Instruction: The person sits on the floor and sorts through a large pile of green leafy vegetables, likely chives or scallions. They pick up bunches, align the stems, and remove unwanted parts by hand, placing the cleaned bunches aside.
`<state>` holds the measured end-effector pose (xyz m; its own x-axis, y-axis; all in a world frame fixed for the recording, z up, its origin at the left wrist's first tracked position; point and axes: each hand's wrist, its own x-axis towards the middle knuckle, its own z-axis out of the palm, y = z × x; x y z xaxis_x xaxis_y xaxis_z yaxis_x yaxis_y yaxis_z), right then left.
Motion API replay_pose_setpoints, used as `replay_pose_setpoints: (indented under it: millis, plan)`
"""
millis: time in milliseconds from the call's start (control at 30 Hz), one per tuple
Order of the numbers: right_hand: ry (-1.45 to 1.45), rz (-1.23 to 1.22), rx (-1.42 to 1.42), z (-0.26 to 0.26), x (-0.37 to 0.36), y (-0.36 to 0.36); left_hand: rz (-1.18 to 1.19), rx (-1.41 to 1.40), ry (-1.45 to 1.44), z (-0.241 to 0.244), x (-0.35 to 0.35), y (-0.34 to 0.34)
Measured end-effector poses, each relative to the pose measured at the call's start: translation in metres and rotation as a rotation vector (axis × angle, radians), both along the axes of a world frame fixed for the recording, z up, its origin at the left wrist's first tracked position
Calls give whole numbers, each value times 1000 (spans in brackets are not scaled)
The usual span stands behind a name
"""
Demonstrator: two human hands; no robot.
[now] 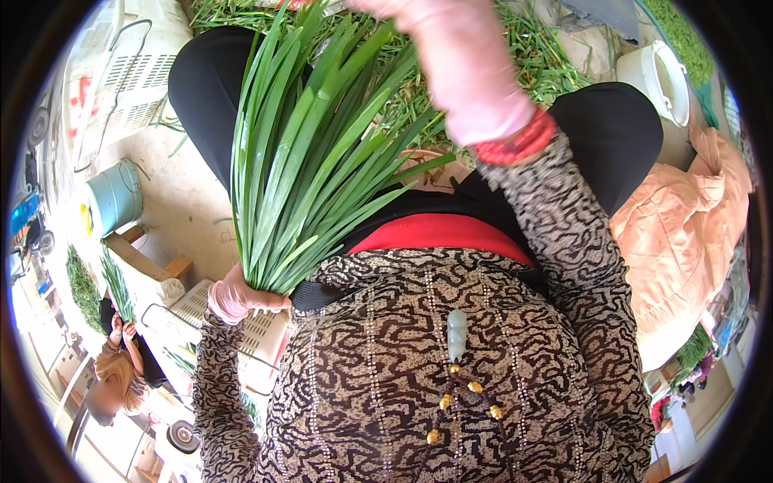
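Note:
My left hand (244,297), in a pink glove, is closed round the lower end of a thick bunch of long flat green leaves (302,151), probably Chinese chives. The leaves fan out upward across my left thigh. My right hand (459,72), gloved in pink with a red band at the wrist, is raised at the top of the view, over the loose greens (537,51) between my knees. It is blurred, and its fingers are cut off by the frame's edge, so what they hold cannot be seen.
White slotted plastic crates (142,75) and a light blue bucket (113,196) stand at the left, near a wooden stool (142,259). At the right are a white bucket (652,81) and a peach cloth (676,241). Another person (124,368) holds greens at the lower left.

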<state>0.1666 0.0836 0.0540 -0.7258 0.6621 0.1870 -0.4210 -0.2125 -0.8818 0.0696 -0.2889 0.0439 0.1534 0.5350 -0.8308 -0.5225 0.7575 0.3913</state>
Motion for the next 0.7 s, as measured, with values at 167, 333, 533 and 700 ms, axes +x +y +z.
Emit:
replay_pose_setpoints:
  millis: [167,333,533,700]
  plan:
    - [-399,-18,261,35,34,49,40,17,8,8,5,5]
    - [-392,26,456,12,48,81,10,61,-9,4,3,8]
    - [-504,-141,866,-6,50,77,-24,180,-63,-4,0,4]
    - [-368,-52,818,-1,44,71,22,202,-11,2,5,9]
